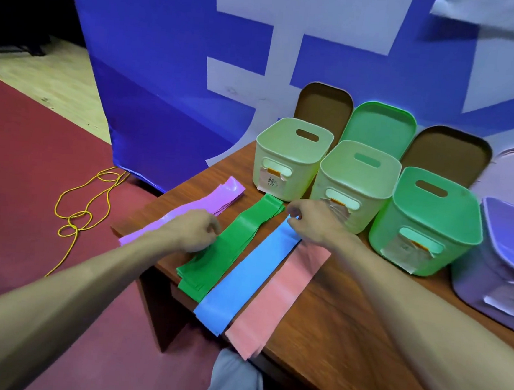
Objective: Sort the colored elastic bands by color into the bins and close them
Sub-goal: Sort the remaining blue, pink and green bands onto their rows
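Now four band piles (240,239), four bins (380,232); right hand (312,220) pinches blue band (243,273), left hand (194,231) curled, grip unclear

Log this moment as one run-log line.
right hand: pinches blue band far end | left hand: curled by green band, grip unclear | purple band, pink band: flat on table | bins: four, open

We log: bands (243,273) smooth, faintly glossy at our fingertips (293,212) | bins (355,184) matt plastic beyond them | table (347,325) wood-grain underneath
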`<action>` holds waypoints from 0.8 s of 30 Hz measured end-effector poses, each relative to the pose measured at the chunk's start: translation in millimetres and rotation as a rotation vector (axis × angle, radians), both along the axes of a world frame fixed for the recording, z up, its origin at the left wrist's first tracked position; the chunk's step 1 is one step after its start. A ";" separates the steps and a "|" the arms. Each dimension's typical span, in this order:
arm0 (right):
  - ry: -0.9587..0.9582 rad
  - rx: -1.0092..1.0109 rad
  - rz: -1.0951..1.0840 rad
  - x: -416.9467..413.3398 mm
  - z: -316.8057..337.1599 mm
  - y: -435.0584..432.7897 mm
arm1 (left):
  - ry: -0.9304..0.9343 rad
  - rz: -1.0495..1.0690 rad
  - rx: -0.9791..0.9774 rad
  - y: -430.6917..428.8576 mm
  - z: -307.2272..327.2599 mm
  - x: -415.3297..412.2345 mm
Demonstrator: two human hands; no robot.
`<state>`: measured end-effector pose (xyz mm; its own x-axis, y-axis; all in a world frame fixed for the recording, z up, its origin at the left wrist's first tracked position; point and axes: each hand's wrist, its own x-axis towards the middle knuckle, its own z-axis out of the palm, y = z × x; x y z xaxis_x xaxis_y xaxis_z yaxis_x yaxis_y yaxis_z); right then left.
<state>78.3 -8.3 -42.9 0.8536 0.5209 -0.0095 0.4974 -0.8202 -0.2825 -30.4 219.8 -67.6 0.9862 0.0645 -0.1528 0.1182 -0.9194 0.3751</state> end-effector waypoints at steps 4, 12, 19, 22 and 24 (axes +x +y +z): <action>0.047 0.022 0.061 6.4 5.6 20.8 | -0.191 0.170 -0.092 24.8 3.1 2.9; 0.110 0.032 0.079 59.5 -18.5 101.1 | -0.133 0.303 -0.135 76.1 -28.4 39.2; 0.124 -0.010 -0.022 95.8 -64.7 163.5 | 0.016 0.323 -0.052 85.8 -50.2 54.2; 0.097 -0.055 -0.063 97.6 -70.6 176.1 | 0.032 0.289 -0.068 85.4 -50.1 54.8; 0.126 -0.035 -0.090 96.3 -66.7 179.7 | 0.007 0.253 -0.099 82.3 -48.3 52.0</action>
<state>174.5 171.5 -109.6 0.8876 0.4400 -0.1363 0.3840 -0.8702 -0.3086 21.7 302.1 -115.9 0.9394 0.2931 -0.1776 0.3425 -0.8194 0.4597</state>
